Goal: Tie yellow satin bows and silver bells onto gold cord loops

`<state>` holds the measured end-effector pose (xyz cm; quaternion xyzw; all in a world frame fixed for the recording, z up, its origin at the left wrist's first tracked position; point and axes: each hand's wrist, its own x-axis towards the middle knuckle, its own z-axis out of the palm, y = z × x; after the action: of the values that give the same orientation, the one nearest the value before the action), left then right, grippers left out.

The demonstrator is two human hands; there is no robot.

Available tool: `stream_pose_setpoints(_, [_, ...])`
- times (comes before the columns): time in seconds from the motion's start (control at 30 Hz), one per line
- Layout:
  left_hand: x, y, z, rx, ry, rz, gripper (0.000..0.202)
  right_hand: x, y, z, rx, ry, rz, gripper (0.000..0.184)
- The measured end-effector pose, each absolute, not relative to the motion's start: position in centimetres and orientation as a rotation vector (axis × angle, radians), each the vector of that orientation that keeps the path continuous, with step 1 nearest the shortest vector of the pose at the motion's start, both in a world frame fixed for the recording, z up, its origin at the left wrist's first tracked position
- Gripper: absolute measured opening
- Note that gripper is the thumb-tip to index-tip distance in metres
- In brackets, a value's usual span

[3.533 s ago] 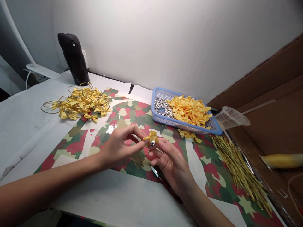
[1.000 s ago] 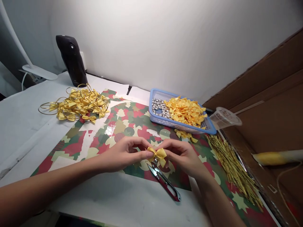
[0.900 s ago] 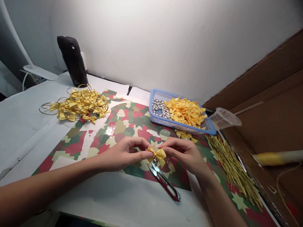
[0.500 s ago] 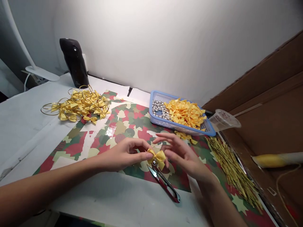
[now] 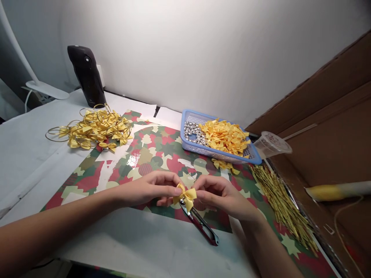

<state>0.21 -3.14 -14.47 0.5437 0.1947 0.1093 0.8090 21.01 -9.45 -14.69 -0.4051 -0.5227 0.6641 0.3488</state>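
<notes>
A small yellow ribbon bow (image 5: 189, 196) with a silver jingle bell (image 5: 182, 201) at its underside hangs between my two hands. The left side of the bow is pinched by my left hand (image 5: 155, 189), thumb against fingers. My right hand (image 5: 223, 193) is closed too, its thumb and index finger on the right loop. Below the bow lie red-handled thread snips (image 5: 207, 231), their blades partly hidden by it. Any wire or tie behind the bow cannot be made out clearly.
A blue basket (image 5: 220, 154) holds silver bells and yellow bows, with several bows (image 5: 224, 166) in front. Gold twist ties (image 5: 282, 206) lie right, beside a plastic cup (image 5: 271, 144). Finished-looking bows on wire (image 5: 92, 129) are heaped left, near a black bottle (image 5: 87, 77).
My right hand has closed from spread fingers into a pinch on the bow's right loop. My left hand keeps its grip on the bow. The view has shifted slightly.
</notes>
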Motion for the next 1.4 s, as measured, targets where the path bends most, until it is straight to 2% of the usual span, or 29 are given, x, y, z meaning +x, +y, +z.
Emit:
stream_pose_setpoints(0.43, [0.1,-2.3,-14.9,0.892,0.522,0.242,0.028,22.0,-9.4,-14.2,-1.188,-1.459,1.536,0.020])
stream_pose_setpoints(0.6, [0.1,-2.3,-14.7,0.878,0.519,0.254,0.025,22.5,-9.2,-14.2,-1.220,-1.488,1.300,0.025])
stream_pose_setpoints(1.07, [-0.4,-2.5,-14.9,1.141,0.374,0.357,0.024,23.2,-8.6,-14.9,-1.381,-1.500,1.225,0.034])
stream_pose_setpoints(1.4, [-0.3,-2.9,-14.2,1.347,0.328,0.433,0.010,23.2,-8.7,-14.9,-1.440,-1.596,1.093,0.032])
